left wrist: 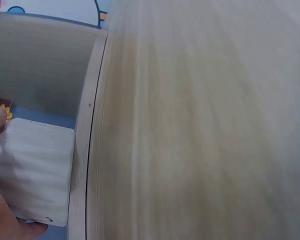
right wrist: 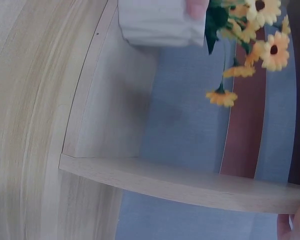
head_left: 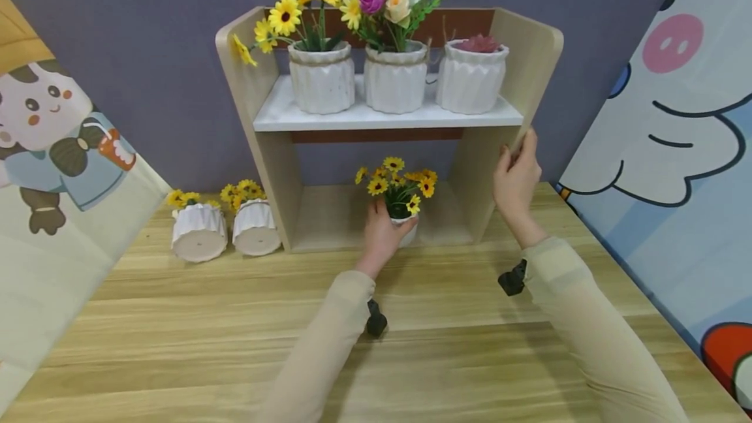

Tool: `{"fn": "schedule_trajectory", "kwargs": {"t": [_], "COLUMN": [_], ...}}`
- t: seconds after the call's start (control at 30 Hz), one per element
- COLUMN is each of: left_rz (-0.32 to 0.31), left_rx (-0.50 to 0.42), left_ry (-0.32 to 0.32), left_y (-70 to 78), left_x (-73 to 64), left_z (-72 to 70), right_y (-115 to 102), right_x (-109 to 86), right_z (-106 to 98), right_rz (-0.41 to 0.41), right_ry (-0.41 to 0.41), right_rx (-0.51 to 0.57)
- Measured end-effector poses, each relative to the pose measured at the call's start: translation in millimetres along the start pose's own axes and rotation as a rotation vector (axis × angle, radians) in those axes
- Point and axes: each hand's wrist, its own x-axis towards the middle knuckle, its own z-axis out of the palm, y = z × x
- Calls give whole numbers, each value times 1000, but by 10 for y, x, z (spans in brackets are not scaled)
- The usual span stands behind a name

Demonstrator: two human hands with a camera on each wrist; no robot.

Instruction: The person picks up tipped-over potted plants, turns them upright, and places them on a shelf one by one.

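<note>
The white pot of yellow flowers (left wrist: 37, 170) is upright in the lower compartment of the wooden shelf unit (head_left: 320, 214), near its front edge; whether its base touches the board I cannot tell. A printed panel (head_left: 76, 129) on my left shows a cartoon figure with a red cup, and another printed panel (head_left: 672, 109) on my right bears a pink snout. A grey-blue partition (head_left: 164, 83) rises behind the shelf unit, which stands on a wood-grained bench (head_left: 194, 331).

On the white upper board (head_left: 388, 120) stand a pot of larger yellow flowers (head_left: 322, 80), a mixed bouquet pot (head_left: 396, 83) with a purple rose, and a pot with a reddish plant (head_left: 472, 80). To the left, two tipped pots (head_left: 200, 234) lie on the bench, bases toward me.

I reach forward with both arms in pale sleeves (head_left: 320, 344). My left hand (head_left: 382, 230) has its fingers and thumb curled round opposite sides of the pot. With my right hand (head_left: 518, 181), higher up, I pinch the front edge of the right side panel (head_left: 519, 83).
</note>
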Motion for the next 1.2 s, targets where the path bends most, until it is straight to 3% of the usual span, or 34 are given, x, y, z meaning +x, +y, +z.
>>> {"fn": "schedule_trajectory", "kwargs": {"t": [0.33,0.77,1.2], "left_rz": [10,-127,-81], "left_rx": [-50,-199,-149], "left_ry": [-104,-344,-269], "left_y": [181,339,341], "left_x": [117,217,304], "left_z": [195,242,332], "right_y": [6,-16,-8], "right_x": [21,-4,-2], "right_z": [-9,-9,-29], "right_rz": [8,29,17], "right_ry": [33,0,-25], "right_rx": [-11,-8,-4]}}
